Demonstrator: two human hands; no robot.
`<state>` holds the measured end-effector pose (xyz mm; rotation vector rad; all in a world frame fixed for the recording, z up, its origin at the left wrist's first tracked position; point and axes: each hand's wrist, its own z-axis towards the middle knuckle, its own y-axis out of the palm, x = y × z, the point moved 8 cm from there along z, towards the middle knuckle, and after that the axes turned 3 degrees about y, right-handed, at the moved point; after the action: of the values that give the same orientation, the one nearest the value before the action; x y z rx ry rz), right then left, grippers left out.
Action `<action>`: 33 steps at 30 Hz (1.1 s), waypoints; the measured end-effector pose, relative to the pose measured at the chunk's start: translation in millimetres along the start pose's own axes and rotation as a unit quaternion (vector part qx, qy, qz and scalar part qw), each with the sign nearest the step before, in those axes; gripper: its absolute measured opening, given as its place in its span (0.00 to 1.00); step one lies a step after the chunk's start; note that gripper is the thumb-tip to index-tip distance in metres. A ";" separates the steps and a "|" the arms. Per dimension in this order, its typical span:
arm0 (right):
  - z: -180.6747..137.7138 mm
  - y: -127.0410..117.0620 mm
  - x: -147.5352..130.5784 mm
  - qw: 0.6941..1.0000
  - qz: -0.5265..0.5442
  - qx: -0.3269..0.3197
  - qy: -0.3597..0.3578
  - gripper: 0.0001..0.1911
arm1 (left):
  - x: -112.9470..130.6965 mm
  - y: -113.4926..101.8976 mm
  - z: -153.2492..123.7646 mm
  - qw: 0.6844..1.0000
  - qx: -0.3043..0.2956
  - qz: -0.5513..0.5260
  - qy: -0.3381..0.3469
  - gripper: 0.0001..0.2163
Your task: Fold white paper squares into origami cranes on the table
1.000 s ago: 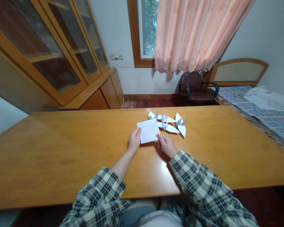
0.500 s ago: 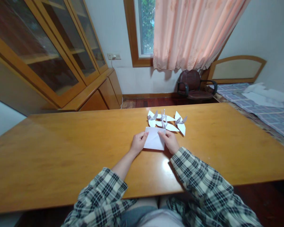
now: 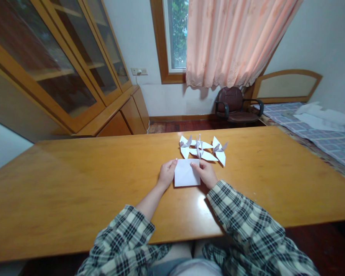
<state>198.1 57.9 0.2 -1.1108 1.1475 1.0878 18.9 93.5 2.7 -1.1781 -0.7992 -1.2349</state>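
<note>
A white square sheet of paper (image 3: 186, 173) lies flat on the wooden table (image 3: 74, 180) in front of me. My left hand (image 3: 167, 173) pinches its upper left corner, fingers curled on the edge. My right hand (image 3: 207, 173) grips the upper right corner the same way. Just beyond the sheet stand three folded white paper cranes (image 3: 202, 148), close to my right fingertips but apart from them.
A glass-fronted wooden cabinet (image 3: 60, 73) runs along the left wall. A dark office chair (image 3: 232, 105) stands under the pink curtain (image 3: 232, 42) by the window. A bed (image 3: 319, 132) with a checked cover lies at the right, past the table's edge.
The sheet was held tilted by its lower corners. Both hands shifted to its far corners and it now lies square and flat on the table, slightly nearer to me.
</note>
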 end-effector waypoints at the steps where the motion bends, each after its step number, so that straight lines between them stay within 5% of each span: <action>1: -0.2 -0.7 -1.7 1.000 0.009 0.003 -0.001 0.17 | -0.7 -0.7 0.1 1.000 0.003 -0.006 -0.003 0.22; 16: 1.0 -14.9 -3.2 0.997 -0.012 0.070 -0.009 0.17 | -7.0 1.5 1.6 0.998 0.002 -0.054 -0.022 0.22; 21: 2.5 -31.2 -13.2 0.989 -0.020 0.136 -0.053 0.18 | 2.3 9.4 0.5 0.996 -0.060 -0.062 -0.002 0.20; 26: 2.4 -34.5 -12.6 0.988 0.031 0.150 -0.025 0.21 | -4.4 20.9 -4.1 0.991 -0.128 -0.037 -0.006 0.18; 33: 5.7 -30.5 -3.7 0.989 0.079 0.126 -0.015 0.19 | -16.7 13.1 -2.4 0.995 -0.083 -0.017 -0.056 0.19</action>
<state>228.6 59.5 6.9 -0.8163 1.3263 1.0423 28.0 94.8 -16.6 -1.3841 -0.8141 -1.2921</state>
